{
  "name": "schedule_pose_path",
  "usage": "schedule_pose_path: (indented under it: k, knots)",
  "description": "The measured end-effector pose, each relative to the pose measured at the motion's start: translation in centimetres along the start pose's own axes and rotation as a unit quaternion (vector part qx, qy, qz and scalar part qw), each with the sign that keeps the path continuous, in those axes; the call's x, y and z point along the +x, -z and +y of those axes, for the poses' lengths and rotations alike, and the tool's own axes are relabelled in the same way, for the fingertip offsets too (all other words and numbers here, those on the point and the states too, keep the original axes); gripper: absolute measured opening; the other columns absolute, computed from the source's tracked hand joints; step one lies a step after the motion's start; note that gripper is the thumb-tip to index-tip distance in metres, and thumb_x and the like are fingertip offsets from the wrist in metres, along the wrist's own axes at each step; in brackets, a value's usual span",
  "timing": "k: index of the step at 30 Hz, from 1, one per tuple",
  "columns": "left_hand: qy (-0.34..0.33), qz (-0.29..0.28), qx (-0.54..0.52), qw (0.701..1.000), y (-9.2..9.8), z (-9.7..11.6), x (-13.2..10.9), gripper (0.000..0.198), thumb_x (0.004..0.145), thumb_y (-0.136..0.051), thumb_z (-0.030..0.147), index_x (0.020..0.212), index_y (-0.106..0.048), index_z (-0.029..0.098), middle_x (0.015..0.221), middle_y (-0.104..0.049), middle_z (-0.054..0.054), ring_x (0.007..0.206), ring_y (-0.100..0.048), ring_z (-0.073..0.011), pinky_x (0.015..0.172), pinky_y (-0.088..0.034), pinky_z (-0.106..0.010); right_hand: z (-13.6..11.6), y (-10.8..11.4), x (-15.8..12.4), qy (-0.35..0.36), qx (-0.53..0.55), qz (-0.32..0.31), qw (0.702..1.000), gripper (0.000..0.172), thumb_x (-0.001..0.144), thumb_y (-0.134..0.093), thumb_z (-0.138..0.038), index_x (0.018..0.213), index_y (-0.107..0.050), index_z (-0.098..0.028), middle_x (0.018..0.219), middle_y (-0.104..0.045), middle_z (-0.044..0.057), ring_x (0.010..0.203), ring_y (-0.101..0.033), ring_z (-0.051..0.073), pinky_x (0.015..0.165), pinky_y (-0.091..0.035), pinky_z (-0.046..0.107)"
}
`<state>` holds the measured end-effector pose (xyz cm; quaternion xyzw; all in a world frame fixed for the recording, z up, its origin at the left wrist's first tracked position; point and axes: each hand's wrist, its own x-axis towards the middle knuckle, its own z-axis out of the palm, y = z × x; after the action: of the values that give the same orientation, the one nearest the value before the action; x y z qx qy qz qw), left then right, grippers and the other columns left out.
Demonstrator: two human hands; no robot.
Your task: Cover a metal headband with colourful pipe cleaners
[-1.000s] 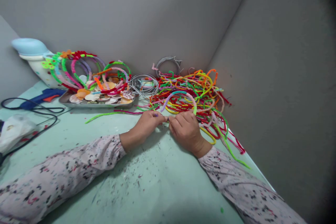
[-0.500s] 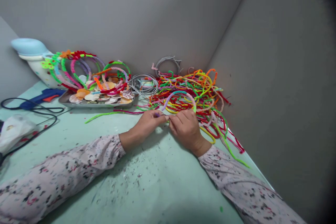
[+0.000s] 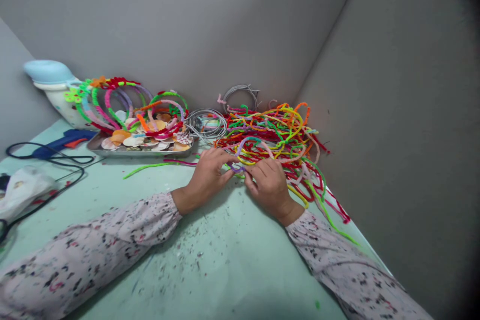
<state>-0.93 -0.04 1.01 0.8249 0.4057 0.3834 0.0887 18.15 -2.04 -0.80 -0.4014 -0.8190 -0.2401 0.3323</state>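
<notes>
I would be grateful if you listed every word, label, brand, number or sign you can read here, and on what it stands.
There are none that can be read.
The striped thing behind the wire coil is too small and partly covered to tell.
The sleeves show only a speckled pattern, no lettering.

left fingers (image 3: 225, 158), right fingers (image 3: 259, 172): at purple strand (image 3: 237, 169) | fuzzy hoop (image 3: 239, 147): beyond | stem pile (image 3: 269, 125): behind | shell tray (image 3: 140, 153): leftward

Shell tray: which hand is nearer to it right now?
Left. The left hand is close by the right end of the tray, on the near side; the right hand is farther right.
</notes>
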Motion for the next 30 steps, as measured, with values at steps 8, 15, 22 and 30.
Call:
schedule_pose_path:
  k: [8, 15, 22, 30]
  knots:
    - [-0.031, -0.014, 0.017, 0.999, 0.1, -0.3, -0.1, 0.008, 0.08, -0.065, 0.024, 0.087, -0.068, 0.022, 0.083, -0.067, -0.002, 0.087, -0.055, -0.0198, 0.084, -0.035, -0.035, 0.0, -0.1, -0.2, 0.009, 0.028, -0.017, 0.999, 0.013, 0.086, -0.053, -0.02, 0.085, -0.065, -0.015, 0.075, -0.06, 0.006, 0.08, -0.047, 0.02, 0.077, -0.035, 0.035]
    - [-0.013, -0.021, 0.013, 1.0, 0.4, 0.3, -0.1, 0.007, 0.08, -0.061, 0.021, 0.081, -0.068, 0.021, 0.078, -0.066, -0.002, 0.083, -0.055, -0.0191, 0.082, -0.034, -0.034, -0.1, 0.0, -0.1, 0.021, 0.021, -0.013, 0.999, 0.013, 0.086, -0.053, -0.02, 0.082, -0.064, -0.016, 0.074, -0.059, 0.005, 0.08, -0.047, 0.02, 0.077, -0.036, 0.035]
    - [0.011, -0.024, -0.001, 1.0, 0.5, 1.0, 0.0, 0.006, 0.078, -0.061, 0.02, 0.073, -0.064, 0.02, 0.075, -0.065, -0.002, 0.08, -0.054, -0.0185, 0.08, -0.035, -0.034, -0.1, 0.1, -0.1, 0.038, 0.018, -0.013, 0.999, 0.013, 0.087, -0.053, -0.021, 0.08, -0.063, -0.017, 0.073, -0.059, 0.005, 0.081, -0.047, 0.02, 0.078, -0.035, 0.035]
    - [0.027, -0.022, -0.021, 0.999, 0.3, 0.9, -0.1, 0.006, 0.077, -0.062, 0.022, 0.072, -0.062, 0.019, 0.075, -0.064, -0.002, 0.08, -0.054, -0.0187, 0.078, -0.036, -0.033, -0.2, 0.2, 0.0, 0.049, 0.003, -0.011, 0.999, 0.014, 0.087, -0.053, -0.021, 0.077, -0.062, -0.017, 0.071, -0.058, 0.004, 0.08, -0.047, 0.02, 0.078, -0.035, 0.035]
